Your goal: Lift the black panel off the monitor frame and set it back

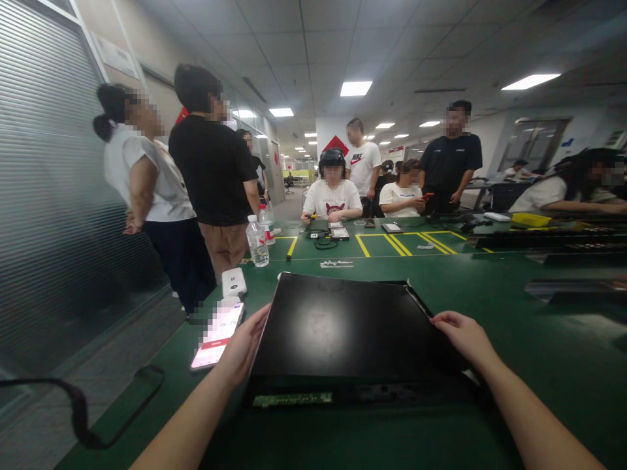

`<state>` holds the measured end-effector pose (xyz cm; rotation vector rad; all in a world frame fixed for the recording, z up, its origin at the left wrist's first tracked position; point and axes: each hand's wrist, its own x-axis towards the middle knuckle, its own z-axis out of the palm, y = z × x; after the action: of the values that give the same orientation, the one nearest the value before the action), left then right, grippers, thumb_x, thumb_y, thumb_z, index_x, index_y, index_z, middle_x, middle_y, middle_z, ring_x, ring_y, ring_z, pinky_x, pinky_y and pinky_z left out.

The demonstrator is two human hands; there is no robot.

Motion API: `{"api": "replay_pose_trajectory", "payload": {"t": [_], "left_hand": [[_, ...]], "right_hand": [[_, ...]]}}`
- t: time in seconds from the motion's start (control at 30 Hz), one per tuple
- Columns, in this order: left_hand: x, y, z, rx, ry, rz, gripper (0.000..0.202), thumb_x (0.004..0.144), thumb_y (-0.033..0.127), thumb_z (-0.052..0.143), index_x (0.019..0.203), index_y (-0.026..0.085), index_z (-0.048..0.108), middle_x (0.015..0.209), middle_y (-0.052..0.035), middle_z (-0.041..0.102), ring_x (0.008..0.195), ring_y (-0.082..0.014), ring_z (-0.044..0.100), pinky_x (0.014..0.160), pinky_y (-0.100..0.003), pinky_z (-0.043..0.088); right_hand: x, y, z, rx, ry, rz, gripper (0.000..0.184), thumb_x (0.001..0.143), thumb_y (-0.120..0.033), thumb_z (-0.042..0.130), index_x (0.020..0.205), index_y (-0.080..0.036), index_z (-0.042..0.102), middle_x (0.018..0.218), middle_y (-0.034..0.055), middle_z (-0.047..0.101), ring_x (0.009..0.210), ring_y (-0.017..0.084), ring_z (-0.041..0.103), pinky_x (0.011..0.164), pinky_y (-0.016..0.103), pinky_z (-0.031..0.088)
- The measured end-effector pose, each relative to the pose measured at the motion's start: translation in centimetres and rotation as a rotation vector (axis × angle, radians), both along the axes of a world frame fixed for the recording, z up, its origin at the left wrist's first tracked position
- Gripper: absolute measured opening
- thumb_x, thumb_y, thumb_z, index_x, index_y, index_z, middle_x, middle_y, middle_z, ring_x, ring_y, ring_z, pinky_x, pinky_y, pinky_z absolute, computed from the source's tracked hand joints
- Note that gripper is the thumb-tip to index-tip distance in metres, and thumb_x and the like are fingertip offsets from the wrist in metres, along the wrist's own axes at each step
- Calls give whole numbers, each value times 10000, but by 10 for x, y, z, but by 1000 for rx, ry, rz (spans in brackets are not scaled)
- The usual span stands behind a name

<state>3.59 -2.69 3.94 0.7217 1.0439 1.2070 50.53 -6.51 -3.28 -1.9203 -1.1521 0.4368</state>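
Note:
A large flat black panel (337, 329) lies on the green table (514, 339) right in front of me, with a narrow strip of circuit board showing along its near edge. My left hand (245, 346) rests flat against the panel's left edge, fingers stretched along it. On the opposite edge, my right hand (463, 336) curls its fingers over the rim, thumb underneath. Both hands grip the panel from its sides.
A lit phone (218, 334) and a white charger (234, 282) lie left of the panel. Two water bottles (257, 241) stand farther back. Several people sit and stand around the far end of the table. A black cable (78, 411) hangs at the left.

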Motion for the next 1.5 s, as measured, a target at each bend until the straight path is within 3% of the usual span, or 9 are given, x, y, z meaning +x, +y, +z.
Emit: {"api": "replay_pose_trajectory", "payload": {"t": [0.1,0.27,0.6,0.8,0.9,1.1,1.23,1.37,1.5], "left_hand": [[-3,-1,-4,53,-13,-65,587,868,228,696,1439,154,586,1181,-132,775,1012,-293,762,860,-373,612],[-6,-4,-6,105,43,-145,747,757,223,816,1463,188,573,1201,-136,769,1000,-319,763,877,-388,604],[-6,-1,-12,173,-15,-148,822,673,217,846,1447,159,573,1297,-156,722,1160,-372,694,962,-446,577],[-3,-4,-10,223,-45,-135,843,667,209,855,1454,159,558,1375,-152,677,1238,-369,647,1010,-432,553],[-2,-5,-9,246,-28,-131,897,638,230,875,1470,166,546,1387,-152,669,1264,-384,625,1033,-455,538],[-5,-3,-11,290,1,-97,830,654,267,873,1431,184,594,1394,-128,669,1281,-376,613,1054,-445,519],[-9,1,-10,324,46,-10,772,642,301,861,1375,181,651,1364,-109,693,1283,-376,611,1067,-425,501],[-15,9,-12,331,38,11,791,638,305,839,1391,164,641,1277,-111,741,1256,-373,631,1073,-422,488],[-19,18,-15,315,32,-14,798,601,294,839,1367,151,662,1212,-114,768,1221,-385,652,1056,-430,489]], "right_hand": [[0,-1,2,-15,-7,1,242,679,-424,598,743,-255,761,832,34,775,835,250,700,727,335,466],[-3,-3,5,-10,-2,6,250,674,-433,596,743,-255,757,835,36,774,850,256,699,726,338,466],[-1,-2,8,8,27,11,260,655,-444,603,748,-249,748,841,46,775,862,269,702,757,353,472],[9,4,0,104,137,-41,316,621,-419,636,856,-234,736,976,73,781,949,284,700,872,385,491],[9,6,1,58,122,-64,372,631,-438,656,922,-230,758,1040,102,773,997,311,690,909,425,492],[2,5,4,72,103,-28,350,628,-526,690,796,-234,781,1115,133,749,1140,352,643,1040,473,451],[-5,2,10,158,273,-10,379,573,-486,723,838,-220,772,1138,128,747,1158,357,645,1034,459,473],[-12,-7,25,195,659,76,504,627,-464,733,1075,-235,737,1062,91,772,1045,327,710,912,438,557],[-17,-19,37,169,786,187,439,715,-547,672,1015,-239,758,948,103,779,934,329,739,803,444,592]]}}
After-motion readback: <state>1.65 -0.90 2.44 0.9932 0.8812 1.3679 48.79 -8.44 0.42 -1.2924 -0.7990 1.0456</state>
